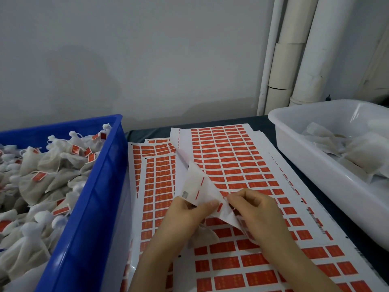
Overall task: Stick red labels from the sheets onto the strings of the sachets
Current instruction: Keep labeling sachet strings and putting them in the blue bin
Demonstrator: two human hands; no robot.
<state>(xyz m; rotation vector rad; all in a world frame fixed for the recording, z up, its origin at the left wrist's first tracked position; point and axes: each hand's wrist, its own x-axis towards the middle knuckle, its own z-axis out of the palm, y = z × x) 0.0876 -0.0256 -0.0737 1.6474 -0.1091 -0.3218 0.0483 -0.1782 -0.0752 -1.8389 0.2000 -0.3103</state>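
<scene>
On the dark table [261,123] lie overlapping white paper sheets of red rectangular labels [227,157], most rows full; on the left a deep blue plastic crate [99,186] is heaped with white drawstring cloth sachets [42,165] whose strings already carry red tags, so a good share looks done; on the right a shallow white plastic tub [305,157] holds flat pale sachets [362,152] with no red showing (probably the stock yet to do, though that is a guess); plenty seems left. Over the top sheet the left hand [185,209] and the right hand [252,209] both have curled fingers, pinching a curled white paper flap [197,182] lifted off the sheet; whether a label is free between them is too small to tell.
</scene>
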